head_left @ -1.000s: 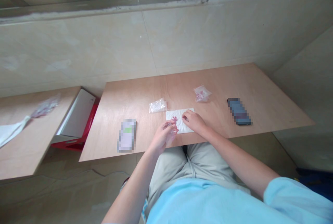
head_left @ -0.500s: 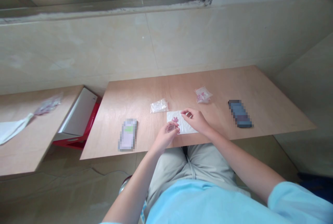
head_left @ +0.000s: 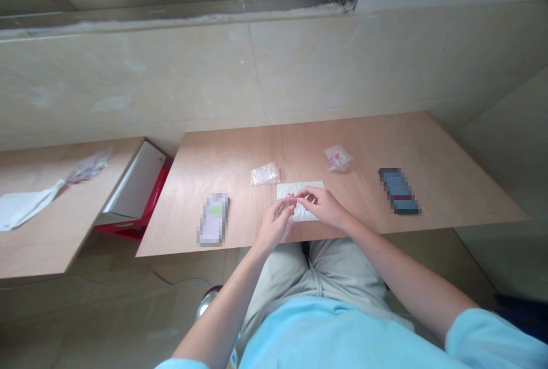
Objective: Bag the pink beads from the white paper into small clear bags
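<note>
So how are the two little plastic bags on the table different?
The left bag looks clear and whitish, but the right bag shows pink bits. The left bag lies nearer the white sheet; the right bag sits farther back, closer to the wall. Both are see-through.

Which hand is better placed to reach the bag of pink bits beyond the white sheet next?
Probably the right hand: over the white sheet, it is nearer the bag. The left hand sits farther away.

A creased white sheet point(head_left: 303, 213) lies flat on the table point(head_left: 299, 136), small pink pieces point(head_left: 290, 195) clustered toward its left.
</note>
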Tool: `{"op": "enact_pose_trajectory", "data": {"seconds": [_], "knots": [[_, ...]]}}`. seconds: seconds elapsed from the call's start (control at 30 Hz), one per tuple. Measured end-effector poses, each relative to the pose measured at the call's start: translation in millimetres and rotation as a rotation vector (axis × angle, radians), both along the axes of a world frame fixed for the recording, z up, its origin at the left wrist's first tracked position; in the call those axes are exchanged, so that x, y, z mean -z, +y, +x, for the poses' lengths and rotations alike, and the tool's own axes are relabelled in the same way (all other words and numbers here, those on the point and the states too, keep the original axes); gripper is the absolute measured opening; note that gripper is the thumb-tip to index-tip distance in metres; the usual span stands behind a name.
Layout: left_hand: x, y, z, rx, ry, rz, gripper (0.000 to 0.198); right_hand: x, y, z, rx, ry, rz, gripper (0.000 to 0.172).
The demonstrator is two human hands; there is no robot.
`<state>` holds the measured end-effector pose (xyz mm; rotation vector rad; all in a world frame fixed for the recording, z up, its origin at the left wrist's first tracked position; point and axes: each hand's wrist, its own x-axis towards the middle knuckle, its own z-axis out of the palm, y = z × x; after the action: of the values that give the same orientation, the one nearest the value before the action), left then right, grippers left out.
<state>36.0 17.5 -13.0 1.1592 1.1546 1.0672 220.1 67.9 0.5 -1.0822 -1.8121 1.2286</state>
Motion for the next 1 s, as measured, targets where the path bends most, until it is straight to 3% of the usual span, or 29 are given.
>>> {"op": "enact_pose_trajectory", "data": {"seconds": [0.13, 0.37, 0.57, 0.73, 1.0], "knots": [[-11.4, -2.2, -0.2, -0.008, 0.075, 0.157, 0.031, 3.2, -5.5, -6.6, -0.121, 0.049, -0.082, 0.025], [-20.9, -11.2, 0.0, 0.181, 0.052, 0.161, 0.041, 4.1, -14.6, -1.7, -0.215, 0.212, -0.303, 0.03], [-4.4, -8.0, -1.4, 0.0, 0.088, 0.112, 0.031, 3.3, -21.1, 15.8, -0.076, 0.248, -0.38, 0.027], [5.5, -4.3, -5.3, -0.049, 0.14, 0.095, 0.027, 6.0, -19.6, 17.1, -0.026, 0.175, -0.305, 0.026], [-2.2, -5.1, -1.9, -0.03, 0.25, 0.125, 0.024, 10.4, -25.8, 8.4, 0.027, 0.026, -0.131, 0.022]]}}
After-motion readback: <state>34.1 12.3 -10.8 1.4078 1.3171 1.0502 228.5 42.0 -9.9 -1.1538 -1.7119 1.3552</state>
